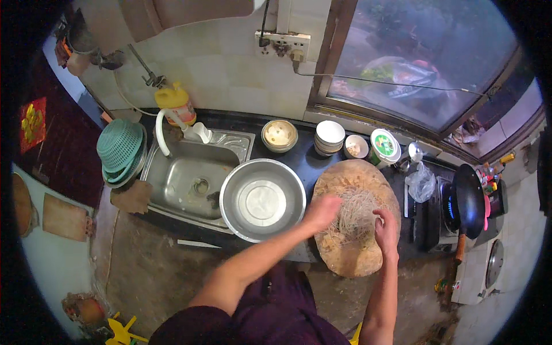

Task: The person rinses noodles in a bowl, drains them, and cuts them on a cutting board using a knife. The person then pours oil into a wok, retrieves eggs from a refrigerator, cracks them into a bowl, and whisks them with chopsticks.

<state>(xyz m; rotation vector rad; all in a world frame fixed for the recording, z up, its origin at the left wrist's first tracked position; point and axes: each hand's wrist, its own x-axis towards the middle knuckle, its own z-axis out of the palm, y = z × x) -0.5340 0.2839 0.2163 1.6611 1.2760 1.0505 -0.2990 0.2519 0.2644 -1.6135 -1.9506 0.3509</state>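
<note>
A loose heap of thin, pale noodle-like strands (357, 211) lies on a round wooden board (358, 263). At the heap's left edge is my left hand (324, 212), blurred, its fingertips hidden against the strands; I cannot tell whether it grips any. My right hand (386, 226) is over the board's right side, thumb and fingers apart and curved toward the heap, with nothing seen between them. Left of the board stands a wide metal basin (228, 202) with a bare bottom, close to my left forearm.
A steel sink (179, 172) with a white faucet adjoins the basin. Behind the board are stacked bowls (330, 131) and a lidded white tub (384, 144). To the right, a black wok (470, 200) stands tilted by a blue burner flame (450, 208), beside a plastic bag (420, 183).
</note>
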